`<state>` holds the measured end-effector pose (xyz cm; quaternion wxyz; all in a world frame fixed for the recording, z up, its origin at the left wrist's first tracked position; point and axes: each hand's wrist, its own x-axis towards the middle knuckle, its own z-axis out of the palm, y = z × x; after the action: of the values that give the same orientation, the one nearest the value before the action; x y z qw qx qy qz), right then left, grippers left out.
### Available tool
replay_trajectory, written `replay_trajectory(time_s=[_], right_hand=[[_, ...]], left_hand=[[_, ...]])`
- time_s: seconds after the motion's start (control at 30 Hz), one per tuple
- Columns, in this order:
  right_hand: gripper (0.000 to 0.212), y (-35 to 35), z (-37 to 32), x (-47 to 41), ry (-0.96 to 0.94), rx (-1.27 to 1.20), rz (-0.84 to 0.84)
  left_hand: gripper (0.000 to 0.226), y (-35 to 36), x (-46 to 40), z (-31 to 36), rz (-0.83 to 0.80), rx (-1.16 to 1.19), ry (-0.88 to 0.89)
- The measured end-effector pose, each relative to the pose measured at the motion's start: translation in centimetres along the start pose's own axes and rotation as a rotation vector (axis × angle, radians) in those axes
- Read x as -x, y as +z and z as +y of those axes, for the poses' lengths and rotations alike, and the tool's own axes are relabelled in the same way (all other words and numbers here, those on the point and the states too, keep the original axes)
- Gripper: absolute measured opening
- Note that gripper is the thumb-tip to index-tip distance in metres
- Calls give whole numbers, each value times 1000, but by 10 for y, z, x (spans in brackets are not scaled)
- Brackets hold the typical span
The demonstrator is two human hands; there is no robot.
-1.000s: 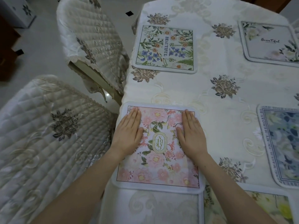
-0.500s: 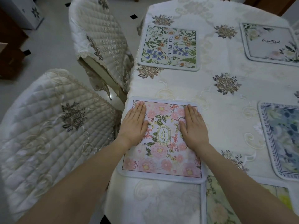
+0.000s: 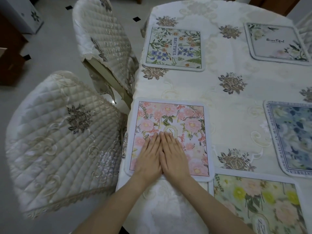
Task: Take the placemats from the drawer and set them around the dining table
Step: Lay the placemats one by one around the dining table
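A pink floral placemat (image 3: 177, 119) lies flat at the near left edge of the dining table (image 3: 233, 92), which wears a cream embroidered cloth. My left hand (image 3: 149, 157) and my right hand (image 3: 174, 153) rest flat on the mat's near half, side by side and touching, fingers straight. Other placemats lie around the table: a green botanical one (image 3: 174, 48) farther along the left edge, a grey-white one (image 3: 276, 42) at the far right, a blue one (image 3: 293, 139) at the right edge, and a yellow-green one (image 3: 258, 205) near me on the right.
Two chairs with quilted cream covers stand at the table's left side, one near (image 3: 62, 142) and one farther back (image 3: 103, 41). Pale tiled floor (image 3: 42, 53) lies beyond them, with dark wooden furniture (image 3: 8, 61) at the far left.
Both hands slid toward me and inward across the pink mat, from spread apart near its upper half to touching side by side on its lower middle.
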<state>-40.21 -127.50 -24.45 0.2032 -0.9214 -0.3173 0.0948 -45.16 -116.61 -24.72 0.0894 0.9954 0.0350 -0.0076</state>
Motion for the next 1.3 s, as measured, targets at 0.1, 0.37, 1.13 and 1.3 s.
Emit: replay_trajectory(time_s=[0.1, 0.37, 1.13, 1.3], right_hand=[[56, -2, 0, -1, -19, -3, -14], [58, -12, 19, 8, -13, 59, -29], [62, -46, 55, 36, 171, 131, -28], [58, -73, 45, 19, 164, 108, -7]], left_hand=[[63, -1, 0, 0, -20, 15, -6], [60, -8, 7, -18, -35, 82, 0], [58, -43, 36, -41, -83, 144, -125], [54, -69, 18, -32, -109, 174, -183]])
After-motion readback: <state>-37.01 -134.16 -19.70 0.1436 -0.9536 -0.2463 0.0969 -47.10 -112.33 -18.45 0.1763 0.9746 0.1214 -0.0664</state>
